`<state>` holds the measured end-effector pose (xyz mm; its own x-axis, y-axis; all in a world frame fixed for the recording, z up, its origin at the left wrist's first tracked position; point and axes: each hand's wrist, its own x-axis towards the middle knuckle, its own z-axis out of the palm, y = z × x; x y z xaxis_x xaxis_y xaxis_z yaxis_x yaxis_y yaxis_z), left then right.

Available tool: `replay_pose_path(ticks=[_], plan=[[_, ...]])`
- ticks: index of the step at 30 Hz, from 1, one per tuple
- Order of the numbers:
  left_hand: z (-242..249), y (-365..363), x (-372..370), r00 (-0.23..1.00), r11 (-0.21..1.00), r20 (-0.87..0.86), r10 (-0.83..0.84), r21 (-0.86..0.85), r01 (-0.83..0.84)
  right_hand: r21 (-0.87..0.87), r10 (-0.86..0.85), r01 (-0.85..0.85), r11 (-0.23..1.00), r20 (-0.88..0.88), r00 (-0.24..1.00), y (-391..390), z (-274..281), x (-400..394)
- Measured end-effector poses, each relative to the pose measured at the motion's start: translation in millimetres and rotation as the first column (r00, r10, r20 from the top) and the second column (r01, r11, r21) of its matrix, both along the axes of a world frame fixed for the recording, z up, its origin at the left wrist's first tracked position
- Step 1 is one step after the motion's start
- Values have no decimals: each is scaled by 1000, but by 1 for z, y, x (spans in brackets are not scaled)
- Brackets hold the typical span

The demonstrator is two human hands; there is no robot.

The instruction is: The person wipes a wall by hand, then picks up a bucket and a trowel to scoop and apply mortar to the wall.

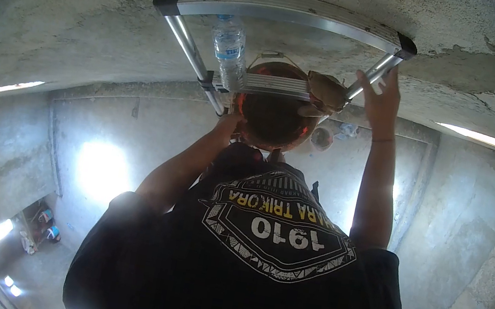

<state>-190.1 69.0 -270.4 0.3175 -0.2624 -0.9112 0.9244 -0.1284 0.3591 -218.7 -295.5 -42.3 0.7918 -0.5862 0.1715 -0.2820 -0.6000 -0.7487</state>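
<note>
Here, shadowed bucket (pixel 294 141) by left hand (pixel 228 126), contents unclear, transparent bottle (pixel 229 53) nearby

Free gap beside bottle (pixel 228 52); ladder step (pixel 275 86) (bucket (pixel 274 123) beneath) blocks below.

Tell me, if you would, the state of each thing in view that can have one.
Ladder: standing.
Bottle: capped; fill level unclear.
Bucket: handle raised; contents too dark to tell.
Brown item: at the ladder step's end; shape unclear.
Small container: on the floor; contents unclear.
Left hand: by the bucket; grip hidden.
Right hand: at the ladder's rail; grip unclear.
</note>
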Motion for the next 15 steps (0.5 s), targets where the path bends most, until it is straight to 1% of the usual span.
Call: replay_pose_path(ticks=[1, 2, 3, 4, 5, 6, 7, 8, 9, 10, 11, 12, 13, 15], plan=[[-10, 3, -2, 999, 998, 23, 40, -46, -39, 1, -3, 3, 1000, -5, 1000, -6, 0, 6], [-8, 4, -3, 999, 998, 19, 35, -45, -35, 86, 32, -36, 996, 41, 999, -13, 0, 15], [-5, 4, -4, 999, 996, 6, -33, -83, 33, 166, 63, -77, 983, 89, 994, -19, 0, 18], [-11, 5, -7, 995, 987, -6, -102, -122, 100, 20, 41, -41, 999, 1, 999, -12, 16, 24], [-17, 4, -10, 994, 987, -8, -107, -125, 105, 18, 36, -36, 999, -2, 999, -16, 8, 26], [-22, 3, -14, 997, 984, -28, -75, -166, 70, 176, 39, -60, 982, 123, 992, -22, -7, 33], [-23, -1, -17, 998, 978, -49, -43, -206, 32, 325, 23, -104, 940, 245, 969, -21, -8, 38], [-24, -6, -19, 998, 977, -51, -45, -210, 34, 296, 12, -83, 952, 235, 972, -20, -9, 39], [-26, -12, -21, 999, 989, 26, -20, -149, 24, 293, 10, -79, 953, 231, 973, -20, -11, 41], [-29, -14, -25, 995, 996, 99, 0, -85, 9, 311, 5, -91, 946, 269, 963, -19, -11, 40], [-31, -13, -27, 996, 996, 89, -4, -84, 12, 329, -2, -103, 939, 305, 952, -18, -13, 39], [-35, -14, -25, 999, 999, 41, -19, -29, 21, 329, -6, -98, 939, 299, 954, -17, -14, 38], [-37, -15, -24, 999, 999, -8, -32, 26, 32, 311, -22, -65, 948, 267, 964, -17, -14, 38], [-39, -17, -24, 997, 997, -41, -59, 55, 61, 291, -40, -29, 956, 230, 972, -15, -15, 40]])
